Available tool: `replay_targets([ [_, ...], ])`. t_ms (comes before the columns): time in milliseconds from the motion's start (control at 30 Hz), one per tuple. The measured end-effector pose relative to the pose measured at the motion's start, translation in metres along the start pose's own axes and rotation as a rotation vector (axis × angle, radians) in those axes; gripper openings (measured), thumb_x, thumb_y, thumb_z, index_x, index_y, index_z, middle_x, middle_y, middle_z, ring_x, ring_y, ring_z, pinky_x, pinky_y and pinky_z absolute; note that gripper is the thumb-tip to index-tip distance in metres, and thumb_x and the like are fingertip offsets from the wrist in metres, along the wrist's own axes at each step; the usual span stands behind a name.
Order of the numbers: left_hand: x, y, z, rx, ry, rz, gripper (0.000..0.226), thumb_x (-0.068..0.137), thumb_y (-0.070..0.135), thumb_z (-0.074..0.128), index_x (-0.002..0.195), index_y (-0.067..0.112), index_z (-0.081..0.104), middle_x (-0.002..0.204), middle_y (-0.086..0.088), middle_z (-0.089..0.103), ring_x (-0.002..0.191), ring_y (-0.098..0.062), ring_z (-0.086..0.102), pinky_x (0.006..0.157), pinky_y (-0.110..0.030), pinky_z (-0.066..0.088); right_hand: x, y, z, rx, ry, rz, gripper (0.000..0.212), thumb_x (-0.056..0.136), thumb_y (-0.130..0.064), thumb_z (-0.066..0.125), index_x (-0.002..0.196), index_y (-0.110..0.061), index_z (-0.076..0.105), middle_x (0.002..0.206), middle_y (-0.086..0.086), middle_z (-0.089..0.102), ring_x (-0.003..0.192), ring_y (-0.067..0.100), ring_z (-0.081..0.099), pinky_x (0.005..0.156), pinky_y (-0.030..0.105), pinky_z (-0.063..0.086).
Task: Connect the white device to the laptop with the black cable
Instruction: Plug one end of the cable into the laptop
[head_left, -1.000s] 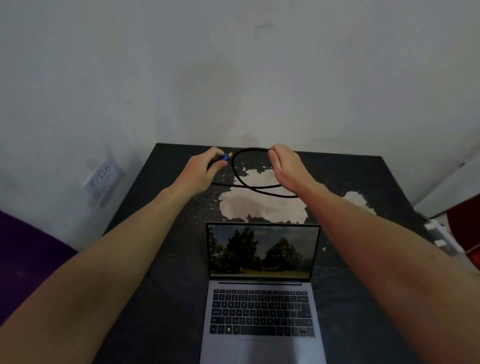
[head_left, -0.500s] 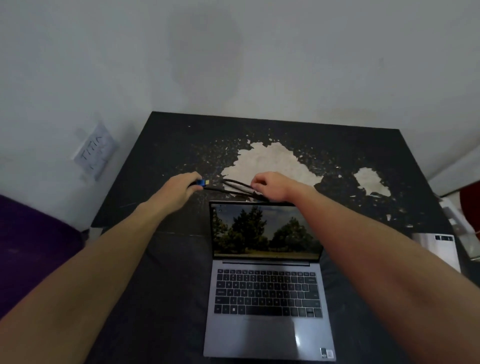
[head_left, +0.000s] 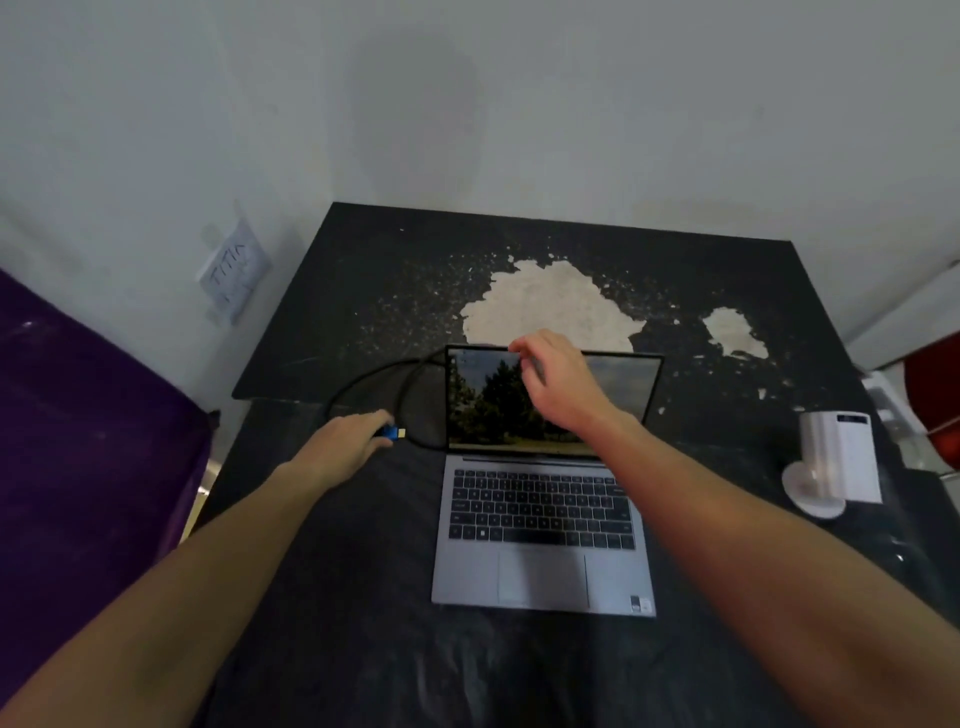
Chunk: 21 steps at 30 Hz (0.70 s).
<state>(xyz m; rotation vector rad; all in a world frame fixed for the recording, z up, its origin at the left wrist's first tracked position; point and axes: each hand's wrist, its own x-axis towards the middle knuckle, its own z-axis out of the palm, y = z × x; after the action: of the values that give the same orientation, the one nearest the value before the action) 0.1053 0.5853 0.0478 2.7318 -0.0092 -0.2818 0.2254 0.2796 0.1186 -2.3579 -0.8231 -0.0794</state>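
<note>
An open grey laptop (head_left: 540, 519) sits mid-table with a tree picture on its screen. My left hand (head_left: 343, 447) lies left of the laptop and pinches the blue plug (head_left: 393, 432) of the black cable (head_left: 363, 382). The cable loops on the table left of the screen and runs behind the lid's top left corner. My right hand (head_left: 556, 384) hovers in front of the screen's top edge, fingers curled; whether it holds the cable behind the lid is hidden. The white device (head_left: 839, 457) stands upright on a round base to the right of the laptop.
The black table (head_left: 395, 291) has worn pale patches behind the laptop and meets the wall at the back. A purple cloth (head_left: 78, 441) lies to the left. A paper note (head_left: 234, 270) hangs on the left wall. Something red (head_left: 935, 395) sits at the right edge.
Both hands have drawn the cable from the back of the table toward me. My left hand with the blue plug is now beside the laptop's left side; my right hand rose over the lid.
</note>
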Motion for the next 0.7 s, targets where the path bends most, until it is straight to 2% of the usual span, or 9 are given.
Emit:
replay_targets([
  [67,-0.013,0.011,0.013,-0.008,-0.018,-0.009,0.025,0.095,0.031,0.059,0.117,0.022,0.052,0.114,-0.005,0.065,0.1,-0.028,0.06,0.083,-0.043,0.049,-0.029,-0.003,0.008,-0.032,0.02,-0.021,0.025,0.095,-0.011,0.051,0.117,-0.015,0.062,0.108,0.001,0.061,0.105,0.018,0.05,0.087,0.033,0.04],
  [133,-0.02,0.022,0.029,0.02,-0.033,0.018,0.019,0.096,0.031,0.058,0.112,0.02,0.055,0.111,-0.005,0.066,0.096,-0.026,0.06,0.081,-0.038,0.046,-0.06,0.002,0.018,-0.045,-0.007,0.025,0.025,0.096,-0.013,0.051,0.118,-0.017,0.062,0.109,0.0,0.061,0.104,0.017,0.05,0.086,0.034,0.04],
  [233,-0.025,0.031,0.049,0.03,-0.025,0.039,0.018,0.096,0.029,0.058,0.109,0.019,0.058,0.108,-0.003,0.064,0.093,-0.025,0.06,0.079,-0.036,0.043,-0.103,0.017,0.036,-0.077,-0.082,0.14,0.027,0.097,-0.015,0.05,0.122,-0.017,0.061,0.116,0.002,0.06,0.107,0.02,0.052,0.089,0.038,0.041],
  [367,-0.023,0.035,0.074,0.078,-0.038,0.071,0.019,0.096,0.025,0.058,0.11,0.012,0.06,0.108,-0.006,0.055,0.094,-0.027,0.057,0.083,-0.045,0.047,-0.156,0.051,0.055,-0.122,-0.176,0.357,0.036,0.097,-0.019,0.051,0.133,-0.013,0.055,0.13,0.008,0.055,0.118,0.028,0.05,0.097,0.041,0.041],
  [467,-0.019,0.034,0.089,0.128,-0.039,0.058,0.021,0.096,0.023,0.058,0.111,0.009,0.062,0.109,-0.01,0.057,0.098,-0.027,0.053,0.085,-0.045,0.046,-0.187,0.078,0.062,-0.177,-0.231,0.472,0.046,0.096,-0.021,0.054,0.141,-0.01,0.048,0.139,0.013,0.049,0.125,0.032,0.047,0.105,0.044,0.04],
  [700,-0.007,0.024,0.11,0.119,-0.011,0.034,0.024,0.095,0.02,0.06,0.112,0.005,0.064,0.111,-0.012,0.06,0.098,-0.029,0.051,0.088,-0.045,0.044,-0.213,0.112,0.076,-0.182,-0.11,0.699,0.059,0.102,-0.026,0.047,0.151,-0.001,0.027,0.158,0.019,0.026,0.146,0.034,0.022,0.119,0.045,0.022],
])
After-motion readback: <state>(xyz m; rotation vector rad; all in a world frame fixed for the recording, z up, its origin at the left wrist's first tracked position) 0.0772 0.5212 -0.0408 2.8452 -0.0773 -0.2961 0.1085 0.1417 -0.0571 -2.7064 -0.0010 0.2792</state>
